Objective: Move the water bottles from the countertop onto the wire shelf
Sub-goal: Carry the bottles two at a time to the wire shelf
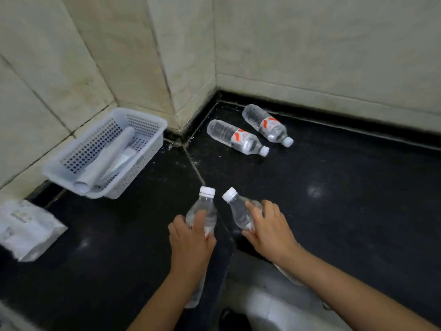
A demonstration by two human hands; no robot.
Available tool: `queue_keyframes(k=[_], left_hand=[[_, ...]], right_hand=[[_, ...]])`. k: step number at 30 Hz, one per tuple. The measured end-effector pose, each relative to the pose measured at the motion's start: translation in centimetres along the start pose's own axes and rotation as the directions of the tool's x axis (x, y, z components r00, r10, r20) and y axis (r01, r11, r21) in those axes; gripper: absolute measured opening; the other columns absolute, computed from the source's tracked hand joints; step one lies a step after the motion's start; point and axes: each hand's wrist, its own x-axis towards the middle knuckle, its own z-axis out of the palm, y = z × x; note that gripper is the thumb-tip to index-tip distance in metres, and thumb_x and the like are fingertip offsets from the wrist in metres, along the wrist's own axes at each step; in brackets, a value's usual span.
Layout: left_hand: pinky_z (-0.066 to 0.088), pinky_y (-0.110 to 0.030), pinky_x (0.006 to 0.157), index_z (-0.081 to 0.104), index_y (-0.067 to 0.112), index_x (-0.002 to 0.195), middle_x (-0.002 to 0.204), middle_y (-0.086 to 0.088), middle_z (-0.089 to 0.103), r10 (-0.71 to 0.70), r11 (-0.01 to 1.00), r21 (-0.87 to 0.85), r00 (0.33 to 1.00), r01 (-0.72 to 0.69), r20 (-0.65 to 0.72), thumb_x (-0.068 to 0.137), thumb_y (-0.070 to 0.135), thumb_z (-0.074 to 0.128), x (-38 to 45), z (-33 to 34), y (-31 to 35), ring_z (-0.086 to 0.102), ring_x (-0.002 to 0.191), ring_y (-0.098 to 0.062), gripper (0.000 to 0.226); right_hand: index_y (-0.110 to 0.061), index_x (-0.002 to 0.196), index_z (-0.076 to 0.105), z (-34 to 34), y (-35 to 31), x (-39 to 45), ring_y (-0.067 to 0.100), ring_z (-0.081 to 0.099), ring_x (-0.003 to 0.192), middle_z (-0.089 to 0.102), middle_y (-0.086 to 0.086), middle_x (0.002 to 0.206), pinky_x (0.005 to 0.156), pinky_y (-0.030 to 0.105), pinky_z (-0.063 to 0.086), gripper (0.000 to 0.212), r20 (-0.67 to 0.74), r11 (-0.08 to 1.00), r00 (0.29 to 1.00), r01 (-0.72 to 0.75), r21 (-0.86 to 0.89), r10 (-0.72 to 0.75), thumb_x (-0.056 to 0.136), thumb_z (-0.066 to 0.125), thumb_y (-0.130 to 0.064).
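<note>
The left hand [191,237] is gripping one bottle [202,211], fingers closed around it; the right hand [268,231] is gripping another [238,209] the same way. Two more bottles [236,137] [267,124] are lying on the black table [346,187] near the wall corner, beside a white basket [148,149].

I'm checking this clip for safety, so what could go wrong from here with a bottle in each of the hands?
1. Both hands are full: the left hand and right hand each grip a bottle mid-body, so a slip on the smooth plastic may drop one.
2. Two lying bottles on the glossy countertop could roll if nudged.
3. The wire shelf is not in view, so placement is unjudged.
</note>
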Motion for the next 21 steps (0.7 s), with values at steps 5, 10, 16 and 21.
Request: queue_keyframes(k=[5, 10, 16, 21], left_hand=[[0.053, -0.041, 0.056, 0.045, 0.016, 0.104, 0.093, -0.015, 0.036, 0.306, 0.938, -0.110, 0.934, -0.329, -0.183, 0.037, 0.010, 0.087, 1.9, -0.3, 10.2, 0.055, 0.062, -0.038, 0.079], [0.051, -0.045, 0.060, 0.042, 0.015, 0.105, 0.095, -0.011, 0.030, 0.537, 0.771, -0.197, 0.785, -0.606, -0.309, 0.040, 0.007, 0.087, -1.4, -0.3, 23.6, 0.054, 0.067, -0.041, 0.079], [0.050, -0.049, 0.063, 0.040, 0.015, 0.108, 0.097, -0.007, 0.027, 0.619, 0.538, -0.366, 0.651, -0.759, -0.440, 0.048, 0.006, 0.085, -11.4, -0.4, 42.0, 0.051, 0.075, -0.042, 0.076], [0.049, -0.050, 0.066, 0.036, 0.015, 0.111, 0.098, -0.007, 0.025, 0.636, 0.303, -0.459, 0.536, -0.835, -0.555, 0.070, 0.032, 0.046, -20.7, -1.5, 55.8, 0.047, 0.079, -0.043, 0.046]], right_hand=[[-0.011, 0.111, 0.040, -6.3, 6.7, -5.4, 0.038, 0.060, 0.068, 0.060, 0.024, 0.088, 0.056, 0.042, 0.054, 0.075, -0.236, 0.980, 0.952, -0.189, 0.059, 0.197, 0.052, 0.085, -0.025], [-0.014, 0.113, 0.034, -13.9, 15.2, -15.3, 0.039, 0.055, 0.074, 0.055, 0.024, 0.090, 0.062, 0.044, 0.050, 0.056, -0.459, 0.915, 0.797, -0.390, 0.107, 0.393, 0.069, 0.053, -0.041], [-0.010, 0.113, 0.035, -23.2, 23.9, -33.2, 0.040, 0.055, 0.069, 0.055, 0.028, 0.086, 0.060, 0.043, 0.051, 0.054, -0.695, 0.817, 0.582, -0.576, 0.014, 0.423, 0.070, 0.046, -0.041], [-0.005, 0.112, 0.037, -29.3, 28.6, -46.9, 0.039, 0.057, 0.072, 0.057, 0.029, 0.086, 0.063, 0.041, 0.052, 0.056, -0.812, 0.665, 0.431, -0.743, -0.071, 0.395, 0.071, 0.045, -0.042]])
